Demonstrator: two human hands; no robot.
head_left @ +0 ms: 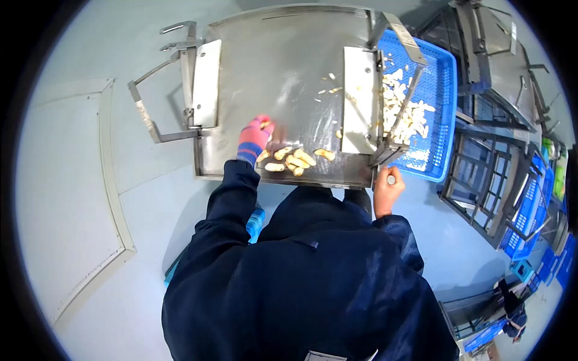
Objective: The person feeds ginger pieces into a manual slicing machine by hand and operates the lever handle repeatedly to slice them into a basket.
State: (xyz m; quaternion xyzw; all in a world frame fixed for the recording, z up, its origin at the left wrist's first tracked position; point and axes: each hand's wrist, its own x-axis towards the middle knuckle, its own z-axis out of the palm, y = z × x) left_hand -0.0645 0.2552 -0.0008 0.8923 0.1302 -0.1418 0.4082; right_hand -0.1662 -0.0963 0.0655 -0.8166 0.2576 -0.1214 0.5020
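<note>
My left hand (pixel 255 135), in a pink glove with blue bands, is over the metal table (pixel 289 72) with its fingers curled. A bit of pale yellow shows at the fingertips, like the elongated pieces (pixel 298 161) heaped just right of it near the front edge. My bare right hand (pixel 388 191) is wrapped around a round-ended handle (pixel 391 179) of the metal lever frame (pixel 404 111) at the table's right side. Beside that frame, a white plate (pixel 360 99) is screwed to the table top, with small pale scraps (pixel 330 90) left of it.
A blue perforated basket (pixel 450 114) on the right holds many cut pale pieces (pixel 403 108). Another white plate (pixel 206 84) and a metal lever frame (pixel 144 114) are on the left. Metal racks (pixel 481 180) stand farther right; another person (pixel 513 310) is at lower right.
</note>
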